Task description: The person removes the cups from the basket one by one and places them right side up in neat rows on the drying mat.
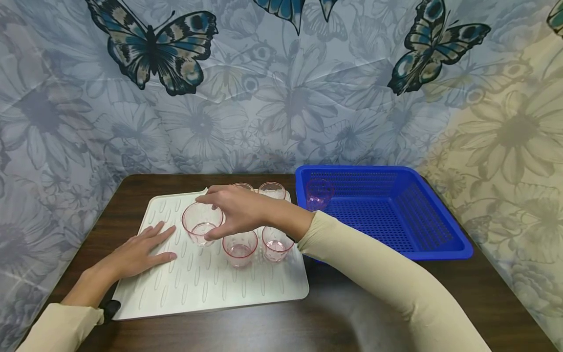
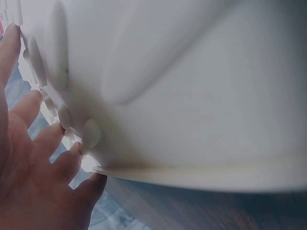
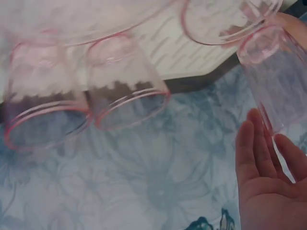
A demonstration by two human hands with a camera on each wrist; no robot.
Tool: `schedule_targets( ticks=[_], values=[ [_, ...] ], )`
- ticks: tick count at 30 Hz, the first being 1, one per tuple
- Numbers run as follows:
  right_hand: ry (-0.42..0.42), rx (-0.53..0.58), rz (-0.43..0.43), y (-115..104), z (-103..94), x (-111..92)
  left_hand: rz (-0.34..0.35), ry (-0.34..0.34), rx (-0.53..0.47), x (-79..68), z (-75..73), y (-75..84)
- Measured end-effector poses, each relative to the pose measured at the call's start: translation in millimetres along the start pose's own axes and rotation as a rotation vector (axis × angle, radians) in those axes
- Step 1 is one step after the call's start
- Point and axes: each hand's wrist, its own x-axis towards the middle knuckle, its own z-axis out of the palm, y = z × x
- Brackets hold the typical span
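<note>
My right hand (image 1: 239, 208) grips a clear pink-rimmed glass (image 1: 201, 226) near its rim, thumb on the near side and fingers over the far side. The glass is over the left half of a white ribbed mat (image 1: 198, 288). In the right wrist view, the fingertips and thumb of the right hand (image 3: 273, 191) meet at the end of the glass (image 3: 280, 91). Two like glasses, one (image 1: 240, 250) and another (image 1: 277, 245), stand under the right wrist. Spread flat, my left hand (image 1: 140, 252) rests on the mat's left side.
Behind the right forearm, more glasses (image 1: 271, 189) stand at the mat's back edge, partly hidden. A blue plastic basket (image 1: 440, 252) sits to the right, with one glass (image 1: 318, 193) at its left end. A butterfly-patterned cloth (image 1: 281, 122) hangs behind the dark wooden table (image 1: 246, 332).
</note>
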Motion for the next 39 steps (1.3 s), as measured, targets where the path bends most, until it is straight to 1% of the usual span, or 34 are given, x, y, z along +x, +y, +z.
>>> schedule_targets(
  ticks=[6,10,15,19,24,32,39],
  values=[
    [-0.059,0.012,0.012,-4.6,10.2,13.1,0.004,0.0,-0.007,-0.2,-0.8,0.0],
    [-0.104,-0.008,0.029,-6.5,18.3,19.4,0.0,-0.004,-0.006,-0.1,-1.1,-0.4],
    [-0.16,-0.058,0.036,-7.3,29.8,22.2,0.004,-0.002,-0.002,-0.3,-0.8,0.3],
    [-0.19,-0.073,0.033,-6.6,39.7,23.0,0.008,-0.001,-0.011,-0.8,-0.1,0.7],
    [-0.204,-0.088,0.016,-7.4,48.4,26.9,0.008,-0.002,-0.014,-1.6,-1.4,1.1],
    [-0.217,-0.081,0.019,-9.3,55.8,31.9,0.005,-0.004,-0.015,-1.9,-2.0,1.4],
    [-0.232,-0.059,0.053,-9.5,55.8,32.0,0.006,-0.004,-0.011,-1.2,-1.8,0.9]
  ],
)
